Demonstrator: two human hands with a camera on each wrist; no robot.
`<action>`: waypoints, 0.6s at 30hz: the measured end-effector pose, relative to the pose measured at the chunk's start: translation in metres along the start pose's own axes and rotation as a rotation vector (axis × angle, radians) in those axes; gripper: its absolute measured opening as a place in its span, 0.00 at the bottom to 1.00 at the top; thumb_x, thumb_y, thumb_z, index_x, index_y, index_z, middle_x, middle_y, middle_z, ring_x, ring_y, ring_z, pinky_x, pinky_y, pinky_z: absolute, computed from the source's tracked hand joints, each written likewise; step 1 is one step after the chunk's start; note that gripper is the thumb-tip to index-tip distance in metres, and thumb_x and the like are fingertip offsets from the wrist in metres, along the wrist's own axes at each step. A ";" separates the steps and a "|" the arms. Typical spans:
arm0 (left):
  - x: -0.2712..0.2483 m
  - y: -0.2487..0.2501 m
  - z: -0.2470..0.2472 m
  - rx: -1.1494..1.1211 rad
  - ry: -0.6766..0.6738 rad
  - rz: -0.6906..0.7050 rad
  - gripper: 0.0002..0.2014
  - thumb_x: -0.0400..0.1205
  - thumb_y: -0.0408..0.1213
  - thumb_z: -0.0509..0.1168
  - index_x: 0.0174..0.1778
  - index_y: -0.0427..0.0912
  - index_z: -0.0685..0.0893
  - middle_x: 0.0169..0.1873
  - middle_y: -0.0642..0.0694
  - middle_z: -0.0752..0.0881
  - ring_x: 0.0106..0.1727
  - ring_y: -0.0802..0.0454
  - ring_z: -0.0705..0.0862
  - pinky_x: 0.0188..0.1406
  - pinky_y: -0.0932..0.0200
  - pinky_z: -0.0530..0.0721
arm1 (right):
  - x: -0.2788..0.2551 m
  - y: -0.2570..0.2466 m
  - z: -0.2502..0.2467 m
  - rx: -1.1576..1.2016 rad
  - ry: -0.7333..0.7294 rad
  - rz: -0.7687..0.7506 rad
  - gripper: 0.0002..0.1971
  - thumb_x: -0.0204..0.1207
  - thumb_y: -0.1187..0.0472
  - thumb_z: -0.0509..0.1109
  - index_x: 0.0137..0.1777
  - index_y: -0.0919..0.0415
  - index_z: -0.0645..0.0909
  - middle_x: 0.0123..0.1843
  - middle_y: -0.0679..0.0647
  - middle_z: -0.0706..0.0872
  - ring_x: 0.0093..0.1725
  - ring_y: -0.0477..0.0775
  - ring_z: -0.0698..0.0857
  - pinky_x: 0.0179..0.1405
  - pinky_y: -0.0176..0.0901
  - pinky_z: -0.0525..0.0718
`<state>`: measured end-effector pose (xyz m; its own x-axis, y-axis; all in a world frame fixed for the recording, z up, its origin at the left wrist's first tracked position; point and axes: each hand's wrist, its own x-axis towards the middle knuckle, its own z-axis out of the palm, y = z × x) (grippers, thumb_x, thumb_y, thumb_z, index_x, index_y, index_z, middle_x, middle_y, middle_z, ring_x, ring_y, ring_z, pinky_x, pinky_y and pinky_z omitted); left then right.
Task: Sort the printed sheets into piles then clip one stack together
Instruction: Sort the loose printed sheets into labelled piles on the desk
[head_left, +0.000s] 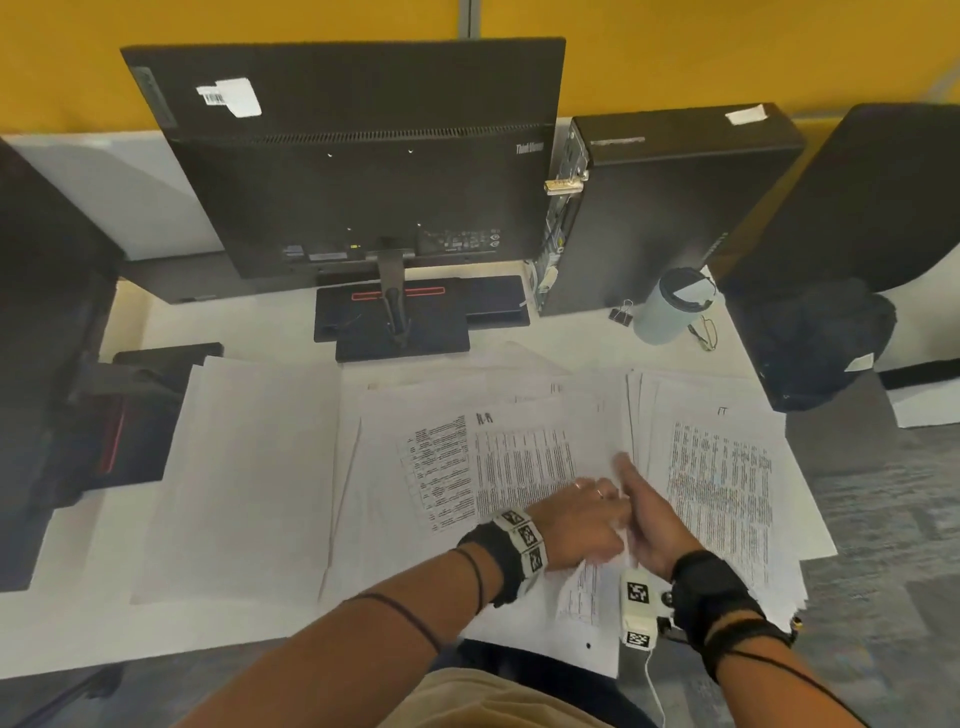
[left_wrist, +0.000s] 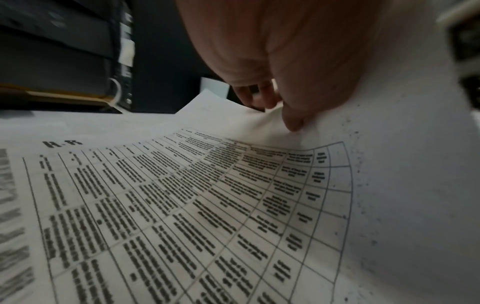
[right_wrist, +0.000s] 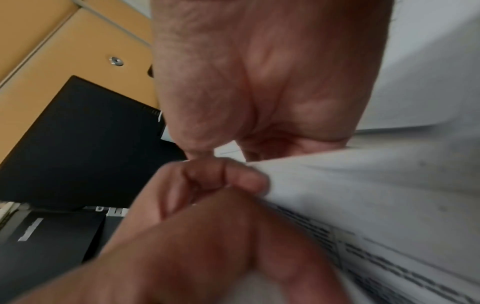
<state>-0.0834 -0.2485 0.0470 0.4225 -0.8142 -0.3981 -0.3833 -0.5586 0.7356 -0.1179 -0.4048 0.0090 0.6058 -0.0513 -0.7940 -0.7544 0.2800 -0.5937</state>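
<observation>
Three paper piles lie on the white desk (head_left: 291, 332): blank sheets (head_left: 244, 478) on the left, printed tables (head_left: 467, 457) in the middle, and dense text pages (head_left: 722, 478) on the right. Between the middle and right piles my two hands meet. My left hand (head_left: 582, 519) pinches a lifted printed sheet (left_wrist: 402, 185) between thumb and fingers (right_wrist: 213, 181). My right hand (head_left: 644, 514) stands edge-on with straight fingers against that sheet (right_wrist: 363, 195). A black binder clip (head_left: 622, 313) lies far back right, away from both hands.
A monitor (head_left: 353, 156) on its stand fills the back of the desk, with a black computer case (head_left: 675, 208) to its right. A pale lidded mug (head_left: 672, 306) stands beside the clip. Dark chairs and a bag (head_left: 826, 348) flank the desk.
</observation>
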 end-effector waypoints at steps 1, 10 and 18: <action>-0.002 0.003 0.004 0.003 -0.038 0.026 0.12 0.80 0.36 0.64 0.58 0.35 0.79 0.59 0.37 0.78 0.56 0.37 0.78 0.54 0.45 0.77 | -0.001 0.001 0.001 -0.003 -0.027 0.024 0.32 0.83 0.31 0.66 0.67 0.59 0.89 0.59 0.67 0.94 0.63 0.67 0.91 0.72 0.65 0.84; -0.028 -0.055 0.008 0.200 0.422 0.157 0.34 0.82 0.20 0.64 0.83 0.49 0.69 0.84 0.43 0.70 0.82 0.42 0.73 0.77 0.39 0.80 | 0.003 -0.009 -0.014 -0.285 0.072 -0.211 0.15 0.78 0.68 0.80 0.65 0.61 0.88 0.60 0.59 0.95 0.58 0.59 0.94 0.65 0.58 0.90; -0.034 -0.071 -0.069 -0.909 0.603 -0.430 0.62 0.65 0.66 0.80 0.89 0.54 0.51 0.81 0.50 0.69 0.79 0.47 0.72 0.81 0.40 0.74 | -0.050 -0.065 -0.020 -0.294 0.065 -0.476 0.17 0.86 0.68 0.71 0.72 0.55 0.83 0.65 0.47 0.93 0.63 0.46 0.92 0.64 0.43 0.88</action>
<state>-0.0137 -0.1703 0.0464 0.7890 -0.2429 -0.5644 0.5103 -0.2524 0.8221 -0.1039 -0.4394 0.0850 0.8866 -0.1682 -0.4308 -0.4463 -0.0668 -0.8924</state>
